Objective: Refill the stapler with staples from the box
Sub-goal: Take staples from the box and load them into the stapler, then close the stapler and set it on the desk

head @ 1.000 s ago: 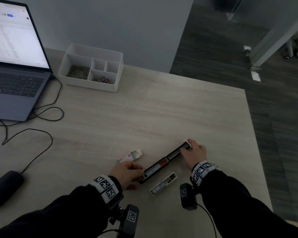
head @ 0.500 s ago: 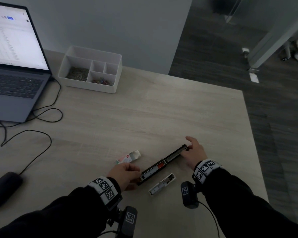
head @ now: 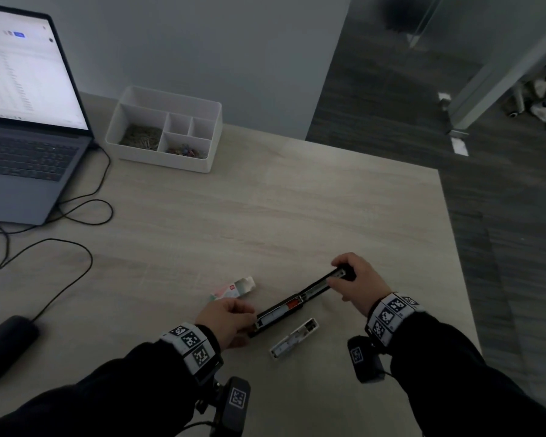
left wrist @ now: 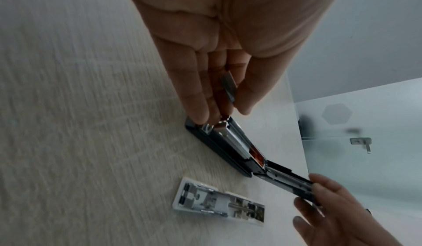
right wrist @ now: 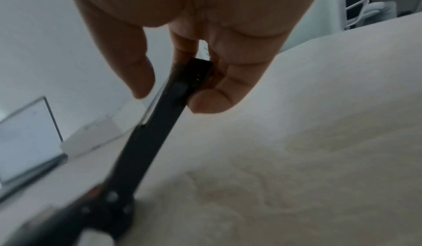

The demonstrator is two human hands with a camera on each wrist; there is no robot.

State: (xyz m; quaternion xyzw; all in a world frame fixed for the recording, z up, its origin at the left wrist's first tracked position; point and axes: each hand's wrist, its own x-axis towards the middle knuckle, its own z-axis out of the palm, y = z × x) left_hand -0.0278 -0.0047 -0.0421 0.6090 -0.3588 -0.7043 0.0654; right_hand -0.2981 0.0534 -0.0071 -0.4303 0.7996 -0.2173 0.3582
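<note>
A black stapler [head: 284,307] lies folded open, slanting across the table. My left hand [head: 249,313] is at its near end. In the left wrist view this hand [left wrist: 219,109] pinches a short metal staple strip [left wrist: 228,85] just above the stapler's [left wrist: 233,141] silver magazine. My right hand [head: 344,272] grips the tip of the far arm. The right wrist view shows this hand [right wrist: 173,87] holding the arm of the stapler [right wrist: 160,123] up off the table. The small open staple box [head: 234,288] lies just behind my left hand.
A white casing piece [head: 293,337] with metal parts lies just in front of the stapler. A laptop [head: 22,121], a white organiser tray [head: 171,162], looping cables [head: 76,216] and a black oval object [head: 7,339] occupy the left side. The table's right edge [head: 454,247] is close to my right hand.
My right hand has curled round the stapler's far arm and raised it off the table. My left hand has stayed at the near end.
</note>
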